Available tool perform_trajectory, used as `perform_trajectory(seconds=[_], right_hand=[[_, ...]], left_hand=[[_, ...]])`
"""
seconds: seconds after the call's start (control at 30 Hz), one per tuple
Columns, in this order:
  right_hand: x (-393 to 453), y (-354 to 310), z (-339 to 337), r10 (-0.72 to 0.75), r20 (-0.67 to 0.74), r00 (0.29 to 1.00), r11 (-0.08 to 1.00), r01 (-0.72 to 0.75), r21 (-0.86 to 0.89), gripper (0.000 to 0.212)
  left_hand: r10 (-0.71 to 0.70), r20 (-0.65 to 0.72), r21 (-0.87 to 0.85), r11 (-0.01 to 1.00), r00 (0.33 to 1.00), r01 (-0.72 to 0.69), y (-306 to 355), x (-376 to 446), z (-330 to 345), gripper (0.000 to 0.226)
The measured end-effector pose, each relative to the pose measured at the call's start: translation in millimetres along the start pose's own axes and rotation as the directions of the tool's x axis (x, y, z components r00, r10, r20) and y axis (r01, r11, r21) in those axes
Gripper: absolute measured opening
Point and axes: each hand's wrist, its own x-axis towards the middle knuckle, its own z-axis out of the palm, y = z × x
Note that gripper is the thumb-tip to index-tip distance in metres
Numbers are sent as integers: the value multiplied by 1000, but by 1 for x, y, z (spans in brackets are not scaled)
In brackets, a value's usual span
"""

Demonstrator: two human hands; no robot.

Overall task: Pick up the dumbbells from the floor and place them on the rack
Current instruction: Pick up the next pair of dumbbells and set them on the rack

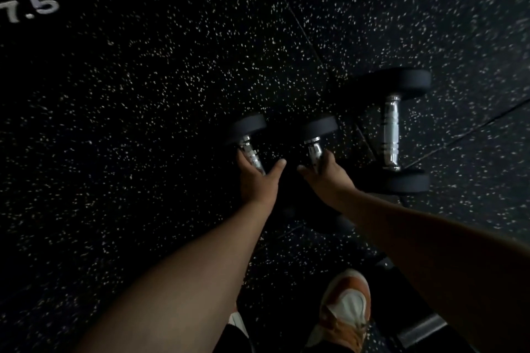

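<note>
Two small black dumbbells with chrome handles lie side by side on the dark speckled floor. My left hand (258, 178) wraps the handle of the left dumbbell (249, 129), thumb sticking out to the right. My right hand (327, 175) wraps the handle of the middle dumbbell (319, 127). Their near ends are hidden under my hands and arms. A larger dumbbell (391, 135) lies untouched just right of my right hand. No rack shows in the view.
A black weight marked "7.5" (31, 8) fills the upper left corner. My orange and white shoe (347, 309) stands on the floor below my hands. A grey bar (421, 329) lies at the lower right. Open rubber floor (143, 123) spreads to the left.
</note>
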Motion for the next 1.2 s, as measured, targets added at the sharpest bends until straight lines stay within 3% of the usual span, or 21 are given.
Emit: perform_trajectory(seconds=[0.27, 0.6, 0.77, 1.2], right_hand=[[7, 3, 15, -21, -84, 996, 989, 33, 144, 28], [-1, 1, 13, -47, -68, 997, 971, 62, 232, 20], [-20, -1, 2, -23, -69, 997, 974, 38, 221, 20], [-167, -62, -90, -4, -61, 998, 969, 19, 245, 18]], left_hand=[[-74, 11, -52, 996, 997, 75, -3, 10, 6, 96], [-74, 10, -40, 996, 997, 74, 2, 8, -1, 77], [-93, 23, 75, 993, 995, 91, 7, -7, -12, 72], [-44, 110, 96, 995, 993, 34, 82, -142, -86, 72]])
